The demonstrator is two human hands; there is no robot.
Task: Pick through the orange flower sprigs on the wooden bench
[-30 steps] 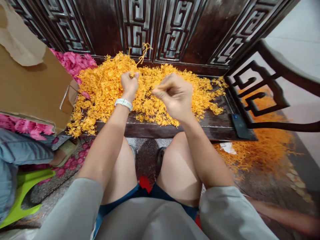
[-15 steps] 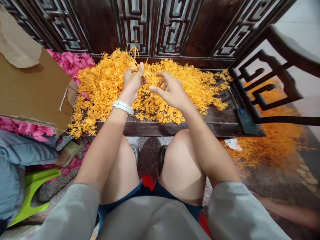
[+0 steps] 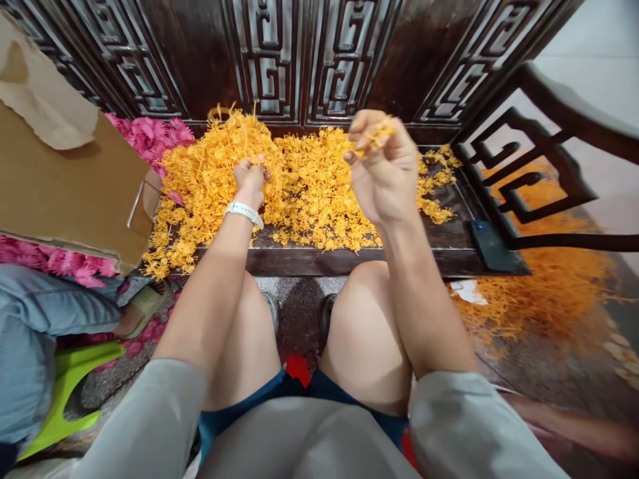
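Yellow flowers point(image 3: 324, 193) on a bench, worked by two bare hands

Seen from the wearer's own head, looking down past bare knees. The yellow flowers lie spread along a dark wooden bench point(image 3: 319, 261), heaped highest toward the left and thinning out to the right. The right hand point(image 3: 382, 143) is raised above the spread, its fingers bent around a small yellow sprig point(image 3: 375, 137) and pinching it. The left hand point(image 3: 251, 178), with a pale band point(image 3: 244, 211) at its wrist, is at the taller heap, fingers curled inward. Yellow shows at its fingertips, but whether it grips a flower or only touches the heap I cannot tell.

The step in hand looks like handling the flowers in small amounts. The next move seems to call for a light pinch by the left hand to part one stem from the tangle, and for the right to keep its sprig clear of the heap.

At left stand a cardboard box point(image 3: 64, 193) and pink flowers point(image 3: 150, 140). A phone point(image 3: 490, 245) lies at the bench's right end.
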